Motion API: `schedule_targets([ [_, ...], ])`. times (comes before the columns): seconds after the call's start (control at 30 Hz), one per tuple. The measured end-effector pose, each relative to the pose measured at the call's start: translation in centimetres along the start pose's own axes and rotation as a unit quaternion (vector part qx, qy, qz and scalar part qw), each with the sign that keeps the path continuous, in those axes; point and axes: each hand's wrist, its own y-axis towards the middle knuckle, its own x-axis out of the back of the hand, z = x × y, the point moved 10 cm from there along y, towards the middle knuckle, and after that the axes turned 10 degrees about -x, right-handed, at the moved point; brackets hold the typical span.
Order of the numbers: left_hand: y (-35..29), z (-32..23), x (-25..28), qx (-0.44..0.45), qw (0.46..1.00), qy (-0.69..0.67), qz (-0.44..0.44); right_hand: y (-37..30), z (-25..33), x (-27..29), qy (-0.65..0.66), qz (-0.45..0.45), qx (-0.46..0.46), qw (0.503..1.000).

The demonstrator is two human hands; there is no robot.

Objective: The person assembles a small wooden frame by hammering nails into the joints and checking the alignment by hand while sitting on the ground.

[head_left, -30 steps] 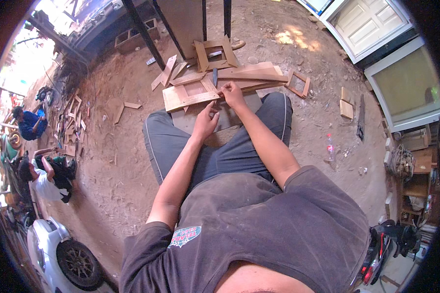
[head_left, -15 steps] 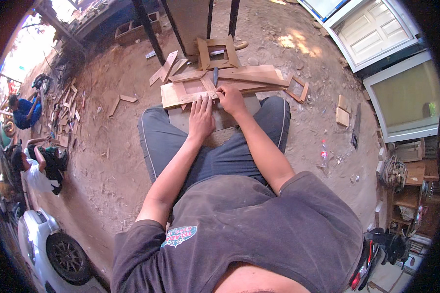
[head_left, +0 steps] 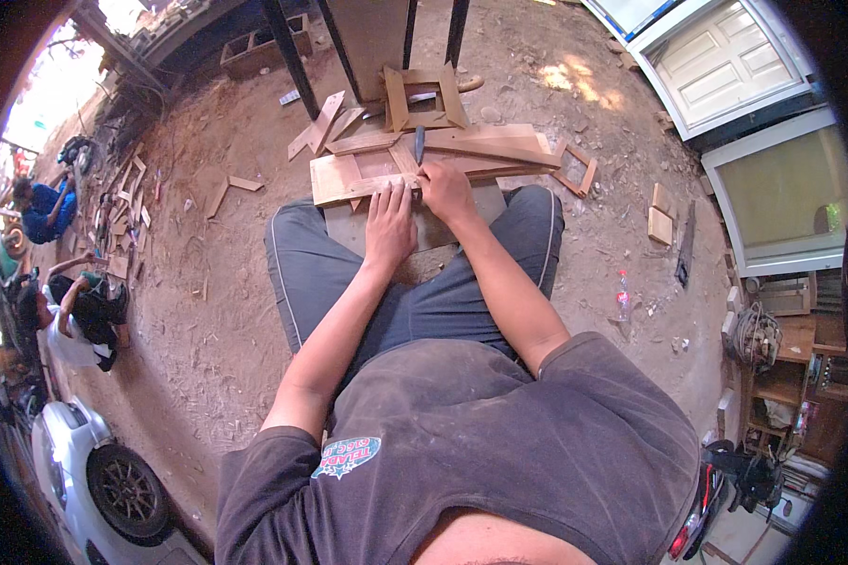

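My left hand (head_left: 389,226) lies with fingers stretched out, its fingertips resting on the near rail of a light wooden frame (head_left: 334,181). My right hand (head_left: 448,193) is closed at the right end of that rail, just beside the left fingertips. A dark, narrow tool handle (head_left: 419,141) meets its fingers at the far side; whether they grip it or something smaller, I cannot tell. Under the frame, a grey board (head_left: 485,202) lies between my legs. Loose wooden planks (head_left: 485,143) are stacked beyond the frame.
A second wooden frame (head_left: 396,99) leans against an upright panel ahead. A small frame (head_left: 589,179), wood blocks (head_left: 660,226), a handsaw (head_left: 685,250) and a plastic bottle (head_left: 623,294) lie to the right. Two people (head_left: 71,315) sit at far left, near a car (head_left: 71,438).
My right hand has moved slightly away from me, up to the dark handle, and its fingers are curled more tightly. The left hand stays on the rail.
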Motion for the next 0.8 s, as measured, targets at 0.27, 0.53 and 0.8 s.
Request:
schedule_targets([
  [0.27, 0.9, 2.2, 0.0, -0.042, 0.998, 0.007, -0.048, 0.1, 0.2, -0.3, 0.001, 0.016, 0.001, 1.0],
  [0.53, 1.1, 1.8, 1.2, -0.039, 0.997, -0.002, -0.065, 0.4, -0.4, -1.2, 0.0, 0.049, -0.023, 0.999],
  [0.8, 2.5, 1.6, 0.7, -0.021, 0.999, 0.027, -0.036, 0.8, -0.9, -1.5, 0.023, 0.069, -0.021, 0.997],
])
